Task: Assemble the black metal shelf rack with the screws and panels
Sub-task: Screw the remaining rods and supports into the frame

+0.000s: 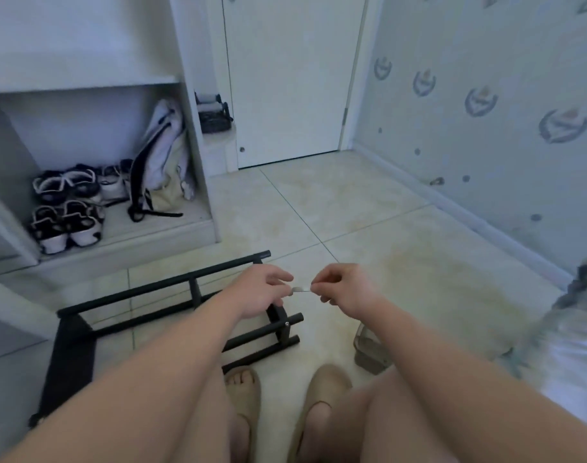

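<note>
Nothing readable in this one, honestly. The wallpaper (505,182) has repeating wreath-like emblems, but they're just little pictures with no letters. The sneakers (66,225) on the cabinet shelf (165,225) might have a logo somewhere, but they're too small and blurry to make anything out.
</note>
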